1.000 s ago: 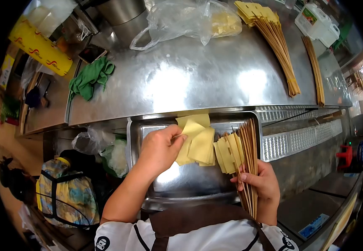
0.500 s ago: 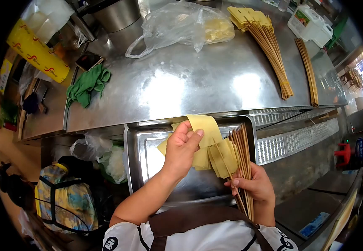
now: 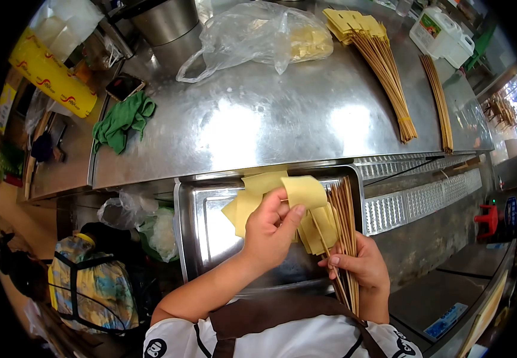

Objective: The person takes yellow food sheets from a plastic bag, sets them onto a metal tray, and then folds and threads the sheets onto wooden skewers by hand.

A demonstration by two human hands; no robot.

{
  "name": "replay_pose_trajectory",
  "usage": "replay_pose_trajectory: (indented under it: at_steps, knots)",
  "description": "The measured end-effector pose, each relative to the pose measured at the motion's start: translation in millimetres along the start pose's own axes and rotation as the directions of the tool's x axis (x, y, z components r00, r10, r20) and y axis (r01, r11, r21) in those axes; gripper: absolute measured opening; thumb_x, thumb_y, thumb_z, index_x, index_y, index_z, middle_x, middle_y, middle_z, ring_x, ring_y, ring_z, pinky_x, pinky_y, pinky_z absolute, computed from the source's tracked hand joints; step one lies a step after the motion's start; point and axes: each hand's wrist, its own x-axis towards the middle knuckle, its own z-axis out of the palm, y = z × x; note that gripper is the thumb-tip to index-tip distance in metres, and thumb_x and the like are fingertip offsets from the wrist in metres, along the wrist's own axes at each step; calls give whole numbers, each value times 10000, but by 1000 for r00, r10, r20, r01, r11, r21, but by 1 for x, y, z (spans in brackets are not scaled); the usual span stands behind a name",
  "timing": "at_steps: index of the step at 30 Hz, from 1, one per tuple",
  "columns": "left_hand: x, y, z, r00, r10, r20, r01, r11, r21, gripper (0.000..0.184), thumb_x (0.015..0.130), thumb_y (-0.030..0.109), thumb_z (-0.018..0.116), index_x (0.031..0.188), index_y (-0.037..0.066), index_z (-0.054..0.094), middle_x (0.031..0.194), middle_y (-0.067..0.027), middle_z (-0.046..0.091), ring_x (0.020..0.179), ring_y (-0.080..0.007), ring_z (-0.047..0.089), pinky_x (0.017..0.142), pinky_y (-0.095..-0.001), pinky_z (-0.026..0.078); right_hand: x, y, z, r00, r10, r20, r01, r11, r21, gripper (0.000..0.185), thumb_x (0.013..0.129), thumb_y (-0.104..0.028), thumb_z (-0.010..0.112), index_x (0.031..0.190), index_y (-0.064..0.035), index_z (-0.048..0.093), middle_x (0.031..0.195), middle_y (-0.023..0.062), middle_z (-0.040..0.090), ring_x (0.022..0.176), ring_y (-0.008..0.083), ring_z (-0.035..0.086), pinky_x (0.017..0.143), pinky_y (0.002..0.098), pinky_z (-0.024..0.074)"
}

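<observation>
My left hand (image 3: 273,230) pinches a pale yellow tofu sheet (image 3: 305,192), which curls over between fingers and thumb. Closed round a bundle of wooden skewers (image 3: 346,215), my right hand (image 3: 360,262) holds them roughly upright, with one skewer set apart to the left. Folded tofu pieces (image 3: 317,234) are on that skewer, just below the held sheet. Whether the held sheet touches the skewer tip is hidden. More flat tofu sheets (image 3: 240,209) lie in the metal tray (image 3: 182,238) behind my left hand.
On the steel counter (image 3: 169,137) are a clear plastic bag (image 3: 240,36), a bunch of loaded skewers (image 3: 384,77), bare skewers (image 3: 438,104), a white jug (image 3: 440,36), a green cloth (image 3: 124,122) and a phone (image 3: 125,86). A yellow roll (image 3: 53,74) stands at left.
My left hand has moved right and slightly down with the tofu sheet, bringing it over the pieces on the skewer. The sheet now curls over more. My right hand stays nearly still.
</observation>
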Motion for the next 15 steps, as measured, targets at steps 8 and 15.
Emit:
replay_pose_trajectory:
  at_steps: [8, 15]
  knots:
    - [13, 8, 5, 981, -71, -179, 34, 979, -199, 427, 881, -22, 543, 1289, -4, 421, 1034, -109, 634, 915, -124, 613, 749, -212, 495, 0, 1, 1, 1000, -9, -14, 9, 1000, -11, 177, 795, 5, 653, 879, -16, 499, 736, 74, 592, 577, 164, 617, 767, 355, 527]
    - [4, 1, 7, 927, -343, -154, 316, 933, -175, 257, 888, 50, 594, 1136, -14, 603, 828, -9, 642, 680, -9, 520, 588, -158, 413, 1, 2, -1, 1000, -14, -1, 14, 1000, -9, 179, 796, 2, 654, 881, -18, 498, 740, 72, 593, 576, 164, 619, 763, 355, 528]
